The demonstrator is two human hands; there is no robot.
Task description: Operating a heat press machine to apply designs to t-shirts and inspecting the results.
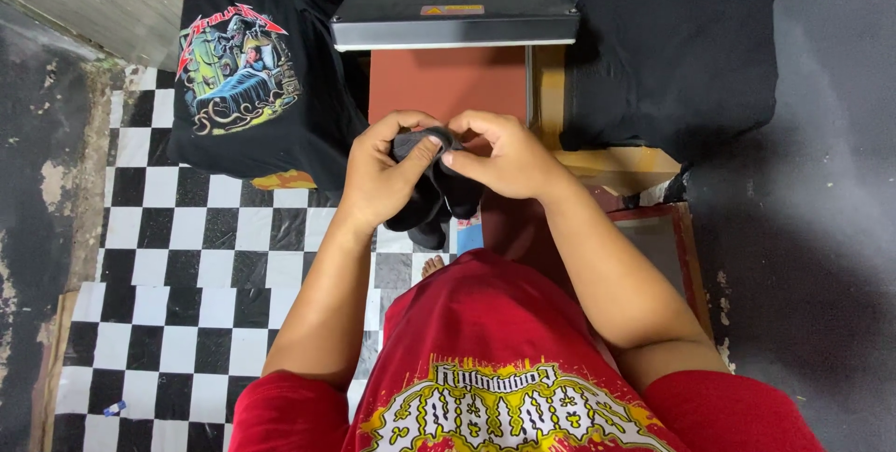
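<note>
Both hands pinch a bunched black cloth garment (431, 186) in mid-air, just in front of the heat press's rust-red lower pad (448, 83). The left hand (378, 172) and right hand (504, 155) have fingers closed on its top edge. Holding that edge evenly with both hands would likely let the hanging part drop straight.

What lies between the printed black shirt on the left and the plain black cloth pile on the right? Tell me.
In the head view, the heat press with its reddish lower pad lies between the printed shirt and the black cloth pile.
</note>
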